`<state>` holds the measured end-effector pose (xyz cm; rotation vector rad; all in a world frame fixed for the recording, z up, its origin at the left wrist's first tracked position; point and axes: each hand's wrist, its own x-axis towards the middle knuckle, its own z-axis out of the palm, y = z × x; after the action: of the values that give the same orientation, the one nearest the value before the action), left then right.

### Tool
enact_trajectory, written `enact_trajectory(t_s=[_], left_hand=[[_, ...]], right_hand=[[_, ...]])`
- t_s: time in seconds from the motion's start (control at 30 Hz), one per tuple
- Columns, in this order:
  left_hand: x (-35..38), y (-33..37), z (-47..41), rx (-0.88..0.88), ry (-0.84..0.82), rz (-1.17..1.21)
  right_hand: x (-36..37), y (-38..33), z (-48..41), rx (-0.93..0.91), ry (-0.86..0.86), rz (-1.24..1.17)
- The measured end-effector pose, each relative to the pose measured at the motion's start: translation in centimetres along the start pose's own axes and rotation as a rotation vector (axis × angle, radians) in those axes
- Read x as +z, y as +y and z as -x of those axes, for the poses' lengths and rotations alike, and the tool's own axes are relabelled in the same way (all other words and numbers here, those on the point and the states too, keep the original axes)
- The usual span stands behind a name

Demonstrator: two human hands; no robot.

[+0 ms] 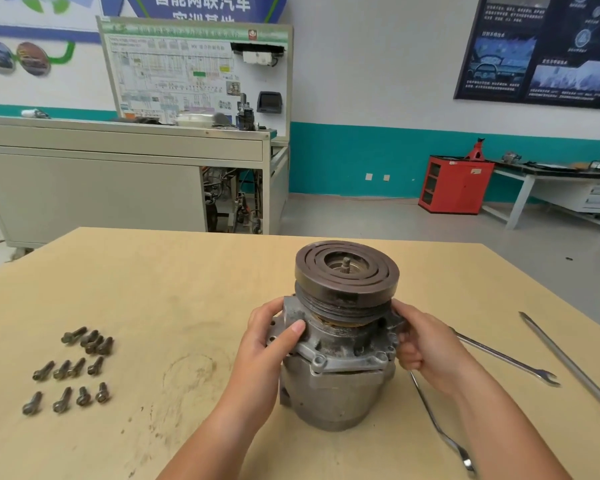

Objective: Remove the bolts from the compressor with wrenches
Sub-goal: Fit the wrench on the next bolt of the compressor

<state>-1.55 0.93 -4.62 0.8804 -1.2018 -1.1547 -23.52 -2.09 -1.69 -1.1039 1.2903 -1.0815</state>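
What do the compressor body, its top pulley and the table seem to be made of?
Compressor body: probably cast aluminium, dull pale grey with grime. Pulley: likely steel or iron, dark brownish, rust-toned face. Table: seemingly wood board, matte tan, scuffed and stained.

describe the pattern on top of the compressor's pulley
Concentric rings, dark brown, on the pulley; the head view shows it.

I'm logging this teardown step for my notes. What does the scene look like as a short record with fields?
compressor: upright on the table, pulley on top
left hand: grips the flange's left side
right hand: grips the flange's right side
bolts: about twelve, loose on the table in three rows, left of the compressor
wrenches: two, lying right of the compressor, neither held
screwdriver: long, red-handled, far right
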Motion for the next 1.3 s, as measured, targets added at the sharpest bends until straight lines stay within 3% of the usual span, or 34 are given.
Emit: enact_trajectory(t_s=[0.07,0.23,0.53,0.73,0.9,1.07,1.17,1.3], left_hand=[[0.2,0.8,-0.3,-0.012,-0.072,-0.095],[-1.0,3.3,-2.1,0.076,-0.205,-0.432],[0.0,3.1,-2.1,0.241,-0.152,-0.23],[0.9,4.4,-2.4,0.338,-0.167,-0.244],[1.1,6.9,-2.2,0.413,-0.132,-0.189],[-1.9,11.8,-0.7,0.456,-0.14,-0.123],[-6.2,12.6,2.6,0.48,-0.193,-0.193],[-12.1,10.4,7.3,0.413,-0.232,-0.285]], right_hand=[[-0.6,0.6,0.0,-0.01,0.034,-0.146],[-0.7,0.9,0.5,-0.031,0.061,-0.252],[0.3,0.1,1.2,-0.12,0.21,-0.329],[-0.2,-2.1,2.3,-0.25,0.291,-0.306],[0.2,-6.3,4.3,-0.297,0.175,-0.206],[3.1,-10.1,8.2,-0.301,-0.055,-0.242],[5.9,-8.0,11.4,-0.234,-0.159,-0.234],[10.7,-2.1,13.8,-0.074,-0.144,-0.217]])
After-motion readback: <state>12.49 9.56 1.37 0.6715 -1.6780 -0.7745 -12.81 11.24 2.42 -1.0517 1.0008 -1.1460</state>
